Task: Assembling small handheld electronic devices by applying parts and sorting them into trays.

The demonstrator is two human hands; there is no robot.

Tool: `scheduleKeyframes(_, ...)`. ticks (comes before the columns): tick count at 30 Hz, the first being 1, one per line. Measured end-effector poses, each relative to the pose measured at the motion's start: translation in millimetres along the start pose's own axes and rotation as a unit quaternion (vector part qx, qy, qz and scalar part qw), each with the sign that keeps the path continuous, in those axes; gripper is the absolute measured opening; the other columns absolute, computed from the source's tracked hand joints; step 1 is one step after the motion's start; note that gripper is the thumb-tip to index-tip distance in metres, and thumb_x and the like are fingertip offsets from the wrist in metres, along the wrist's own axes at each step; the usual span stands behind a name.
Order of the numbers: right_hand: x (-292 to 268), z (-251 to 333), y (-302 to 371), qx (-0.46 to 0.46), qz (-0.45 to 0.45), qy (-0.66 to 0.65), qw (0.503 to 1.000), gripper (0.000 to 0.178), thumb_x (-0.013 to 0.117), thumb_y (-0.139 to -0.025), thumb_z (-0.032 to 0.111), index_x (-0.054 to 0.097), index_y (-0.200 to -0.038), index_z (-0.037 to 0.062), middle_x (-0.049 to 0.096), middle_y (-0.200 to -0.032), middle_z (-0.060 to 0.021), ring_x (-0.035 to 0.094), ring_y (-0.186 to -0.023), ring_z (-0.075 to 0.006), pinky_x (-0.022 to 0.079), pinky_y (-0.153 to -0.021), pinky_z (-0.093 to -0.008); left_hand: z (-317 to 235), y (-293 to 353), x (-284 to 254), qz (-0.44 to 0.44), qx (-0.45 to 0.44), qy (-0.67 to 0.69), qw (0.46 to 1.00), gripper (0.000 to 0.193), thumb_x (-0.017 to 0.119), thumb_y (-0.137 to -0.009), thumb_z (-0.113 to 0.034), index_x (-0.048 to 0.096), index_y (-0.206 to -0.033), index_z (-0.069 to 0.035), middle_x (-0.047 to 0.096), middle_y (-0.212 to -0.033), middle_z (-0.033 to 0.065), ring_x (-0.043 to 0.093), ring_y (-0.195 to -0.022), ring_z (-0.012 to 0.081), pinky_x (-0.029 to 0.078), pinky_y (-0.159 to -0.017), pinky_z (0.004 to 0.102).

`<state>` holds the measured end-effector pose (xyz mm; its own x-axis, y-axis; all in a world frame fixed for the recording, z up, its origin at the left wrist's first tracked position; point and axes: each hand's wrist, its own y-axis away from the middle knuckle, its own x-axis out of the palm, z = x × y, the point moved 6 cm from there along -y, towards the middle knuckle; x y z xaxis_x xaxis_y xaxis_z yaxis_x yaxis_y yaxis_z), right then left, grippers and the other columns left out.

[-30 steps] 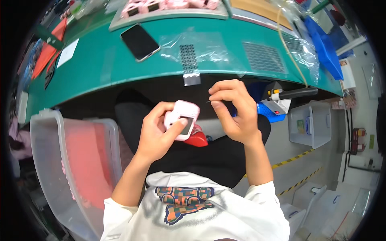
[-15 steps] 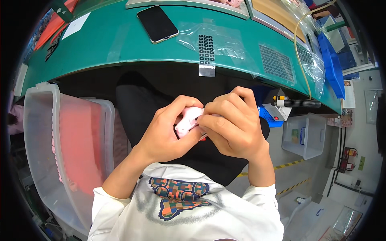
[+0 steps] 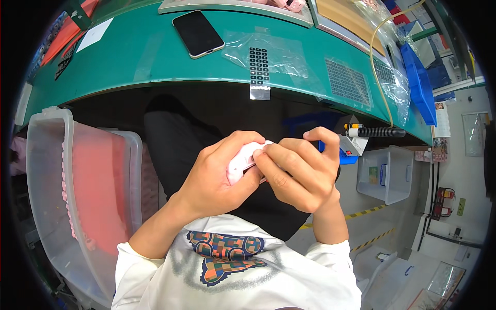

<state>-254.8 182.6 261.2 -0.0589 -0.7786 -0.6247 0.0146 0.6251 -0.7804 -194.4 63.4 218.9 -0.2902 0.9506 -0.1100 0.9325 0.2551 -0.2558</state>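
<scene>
A small, rounded pale pink plastic piece (image 3: 241, 159) is held in front of me, below the bench edge. My left hand (image 3: 209, 170) is wrapped round it, thumb at the near side and fingers over the far side. Closed on its right end is my right hand (image 3: 302, 173), with the fingertips pressed to the piece and one finger raised and bent. A dark spot shows in the piece by those fingertips; whether anything small is pinched there is hidden. Over the bench's front edge hangs a strip of small black square stickers (image 3: 259, 67).
On the green bench (image 3: 124, 57) lie a black phone (image 3: 199, 33), clear plastic film (image 3: 292, 54) and a sticker sheet (image 3: 347, 81). A clear tub (image 3: 49, 170) with pink contents stands at my left. A blue tray (image 3: 421, 85) sits at the right; a clear bin (image 3: 385, 175) stands on the floor.
My right hand has dropped slightly, and one of its fingers now lifts away from the others. The pink piece has tilted a little in my left hand. The view has shifted slightly.
</scene>
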Motion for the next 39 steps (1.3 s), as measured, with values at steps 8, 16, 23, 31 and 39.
scheduleKeyframes(8, -4.1, 5.0, -0.3, 0.001, 0.026, -0.023, 0.999, 0.02, 0.072, -0.077, 0.008, 0.077, -0.096, 0.0093, 0.072, -0.094, -0.0019, 0.063, -0.077, -0.015, 0.043, -0.087, -0.0373, 1.4, 6.5, -4.0, 0.005, -0.025, 0.076, 0.997, 0.031, 0.062, -0.083, 0.0, 0.061, -0.115, 0.001, 0.069, -0.096, 0.012, 0.061, -0.074, 0.0179, 0.049, -0.066, 0.028)
scheduleKeyframes(16, 1.3, -2.7, 1.1, 0.103, 0.072, -0.191, 0.973, 0.033, 0.067, -0.073, 0.002, 0.077, -0.104, 0.0054, 0.071, -0.107, -0.0128, 0.062, -0.085, -0.0215, 0.043, -0.085, -0.0427, 13.8, 9.1, -6.7, -0.014, -0.03, 0.184, 0.982, 0.034, 0.058, -0.085, -0.008, 0.062, -0.117, 0.001, 0.068, -0.098, 0.0115, 0.06, -0.081, 0.0165, 0.047, -0.074, 0.0261)
scheduleKeyframes(23, 20.2, -18.8, 34.8, 0.213, 0.023, -0.332, 0.918, 0.042, 0.062, -0.08, 0.002, 0.067, -0.122, -0.0008, 0.066, -0.115, -0.0153, 0.06, -0.093, -0.0261, 0.047, -0.086, -0.0385, 38.8, 11.0, 0.0, 0.008, -0.091, 0.199, 0.976, 0.031, 0.054, -0.086, -0.008, 0.066, -0.113, 0.001, 0.069, -0.101, 0.0107, 0.061, -0.085, 0.0173, 0.047, -0.08, 0.0271)
scheduleKeyframes(31, 95.8, 2.1, 181.0, 0.584, 0.112, -0.518, 0.615, 0.022, 0.054, -0.103, 0.015, 0.064, -0.116, 0.0, 0.063, -0.096, -0.0049, 0.054, -0.083, -0.0092, 0.043, -0.073, -0.021, 135.3, 47.2, 30.8, 0.025, -0.2, 0.052, 0.978, 0.028, 0.05, -0.089, -0.001, 0.068, -0.11, 0.0, 0.071, -0.105, 0.0111, 0.063, -0.094, 0.02, 0.048, -0.088, 0.0274)
scheduleKeyframes(39, 100.8, 7.6, 236.6, 0.674, -0.033, -0.525, 0.519, 0.016, 0.057, -0.103, 0.013, 0.065, -0.111, 0.0023, 0.063, -0.092, -0.0025, 0.053, -0.078, -0.0073, 0.043, -0.071, -0.0188, 162.5, 41.1, 64.8, 0.095, -0.255, 0.11, 0.956, 0.024, 0.052, -0.095, -0.003, 0.067, -0.113, 0.001, 0.069, -0.109, 0.0118, 0.063, -0.098, 0.0203, 0.047, -0.089, 0.027)
